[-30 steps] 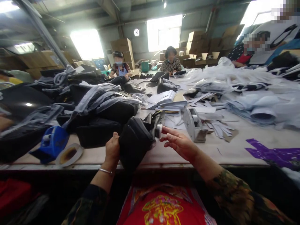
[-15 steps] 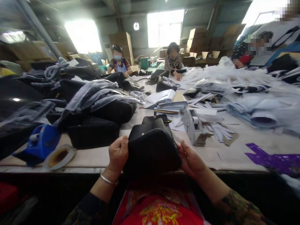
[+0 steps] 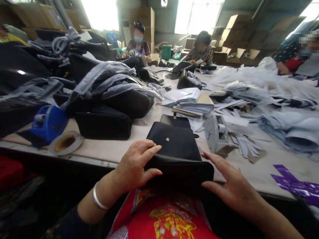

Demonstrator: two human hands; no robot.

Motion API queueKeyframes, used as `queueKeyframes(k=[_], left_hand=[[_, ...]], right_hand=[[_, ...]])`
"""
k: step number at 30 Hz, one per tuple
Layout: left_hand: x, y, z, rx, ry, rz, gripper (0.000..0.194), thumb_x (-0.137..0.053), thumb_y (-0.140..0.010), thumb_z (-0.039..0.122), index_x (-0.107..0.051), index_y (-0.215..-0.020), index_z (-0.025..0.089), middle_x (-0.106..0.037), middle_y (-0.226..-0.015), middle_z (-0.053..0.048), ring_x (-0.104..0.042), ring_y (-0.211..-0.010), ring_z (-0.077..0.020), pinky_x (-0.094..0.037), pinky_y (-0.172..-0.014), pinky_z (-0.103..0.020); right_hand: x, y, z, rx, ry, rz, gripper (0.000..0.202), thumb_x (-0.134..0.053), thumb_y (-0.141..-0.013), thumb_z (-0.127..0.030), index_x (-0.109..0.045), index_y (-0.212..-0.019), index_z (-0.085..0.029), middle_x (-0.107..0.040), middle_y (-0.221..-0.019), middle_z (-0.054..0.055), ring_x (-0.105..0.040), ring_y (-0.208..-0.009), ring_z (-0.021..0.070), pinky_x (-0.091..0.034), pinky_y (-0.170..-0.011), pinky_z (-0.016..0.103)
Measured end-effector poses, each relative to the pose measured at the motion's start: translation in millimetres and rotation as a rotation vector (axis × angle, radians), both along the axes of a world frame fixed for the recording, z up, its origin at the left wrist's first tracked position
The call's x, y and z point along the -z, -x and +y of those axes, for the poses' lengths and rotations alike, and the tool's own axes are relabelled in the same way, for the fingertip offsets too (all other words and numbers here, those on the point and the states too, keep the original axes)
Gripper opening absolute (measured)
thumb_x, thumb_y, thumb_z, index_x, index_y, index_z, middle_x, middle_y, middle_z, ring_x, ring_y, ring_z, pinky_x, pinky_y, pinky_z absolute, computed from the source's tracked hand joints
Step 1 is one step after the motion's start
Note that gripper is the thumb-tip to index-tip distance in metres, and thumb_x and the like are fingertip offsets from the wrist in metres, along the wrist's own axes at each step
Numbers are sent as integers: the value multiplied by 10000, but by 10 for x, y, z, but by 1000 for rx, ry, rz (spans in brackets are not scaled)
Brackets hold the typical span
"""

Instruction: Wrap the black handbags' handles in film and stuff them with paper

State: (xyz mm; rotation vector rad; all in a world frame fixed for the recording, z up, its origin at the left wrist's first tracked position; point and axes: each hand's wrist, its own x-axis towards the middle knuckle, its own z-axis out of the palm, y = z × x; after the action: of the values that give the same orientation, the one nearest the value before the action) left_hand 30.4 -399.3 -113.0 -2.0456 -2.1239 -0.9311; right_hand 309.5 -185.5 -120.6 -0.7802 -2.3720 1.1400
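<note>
A black handbag with a small round metal snap lies at the table's front edge, its flap side facing up and its base toward me. Over its left edge rests my left hand, fingers and thumb spread apart, not closed on it. My right hand is at the bag's right lower corner, with thumb and fingers apart on either side of that corner; whether it touches the bag I cannot tell. A black piece with a metal clasp extends from the bag's far end.
Left of the bag are a blue tape dispenser, a tape roll and piled black bags. Beyond stands a paper stack; to the right, a grey tape dispenser and purple plastic. Several co-workers sit across the table.
The bag has been tipped back and lowered, so its snap side now shows more. Both hands have loosened from its sides and spread their fingers. The camera view has shifted downward.
</note>
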Motion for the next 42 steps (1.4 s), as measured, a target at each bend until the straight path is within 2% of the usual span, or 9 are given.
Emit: queueKeyframes(k=[5, 10, 15, 22, 26, 30, 32, 38, 42], left_hand=[[99, 130, -170, 28, 161, -210, 525, -700, -854, 519, -655, -1275, 209, -676, -1117, -127, -655, -993, -248, -542, -894, -357], [-5, 278, -55, 119, 176, -515, 444, -669, -866, 531, -736, -1159, 205, -703, -1096, -128, -655, -998, -249, -532, -901, -350], [135, 599, 437, -350, 182, -1075, 541, -666, -795, 664, -742, -892, 138, -733, -884, -118, -692, -821, -258, -566, -661, -332], [323, 601, 946, -427, 307, -1793, 419, -683, -835, 563, -714, -804, 146, -733, -690, -108, -697, -637, -275, -598, -642, -448], [365, 545, 923, -444, 345, -1656, 371, -663, -849, 502, -709, -772, 142, -716, -652, -95, -689, -650, -269, -578, -648, -406], [493, 506, 887, -572, 272, -869, 285, -689, -810, 380, -646, -626, 166, -695, -663, -86, -673, -755, -258, -497, -685, -319], [534, 504, 882, -612, 270, -695, 273, -704, -791, 348, -620, -600, 173, -700, -698, -98, -673, -799, -266, -477, -706, -318], [317, 532, 823, -329, 305, -1545, 399, -778, -728, 506, -702, -869, 140, -741, -766, -81, -687, -693, -224, -508, -633, -303], [128, 408, 752, -144, 203, -1727, 521, -718, -746, 640, -706, -825, 125, -711, -732, -66, -650, -646, -173, -463, -579, -251]], right_hand=[[152, 96, -199, -76, -83, -198, 261, -807, -691, -372, -696, -907, -275, -723, -904, 50, -659, -837, 280, -532, -757, 382], [30, 108, -31, -252, 118, -215, 246, -690, -813, -469, -636, -798, -229, -662, -785, 20, -599, -745, 212, -474, -668, 310], [70, 395, 291, 149, 133, -124, 447, -537, -884, -616, -701, -867, -201, -707, -809, 67, -650, -752, 239, -514, -670, 341], [348, 948, 485, 219, 295, -120, 476, -620, -815, -642, -748, -780, -185, -763, -795, 100, -704, -796, 279, -524, -648, 336], [491, 1046, 483, 264, 310, -96, 406, -613, -831, -560, -755, -859, -181, -778, -838, 94, -712, -791, 276, -521, -656, 337], [605, 1066, 478, 266, 55, -221, 322, -603, -837, -471, -753, -844, -186, -774, -854, 106, -704, -843, 296, -495, -730, 363], [636, 1071, 487, 257, -3, -254, 325, -586, -849, -468, -752, -851, -189, -771, -859, 111, -701, -857, 304, -483, -742, 371], [704, 1033, 517, 261, 62, -263, 385, -584, -850, -546, -741, -899, -198, -767, -855, 91, -698, -831, 305, -486, -725, 376], [792, 911, 512, 217, 163, -193, 478, -533, -884, -620, -715, -982, -190, -764, -934, 83, -693, -879, 290, -515, -762, 362]])
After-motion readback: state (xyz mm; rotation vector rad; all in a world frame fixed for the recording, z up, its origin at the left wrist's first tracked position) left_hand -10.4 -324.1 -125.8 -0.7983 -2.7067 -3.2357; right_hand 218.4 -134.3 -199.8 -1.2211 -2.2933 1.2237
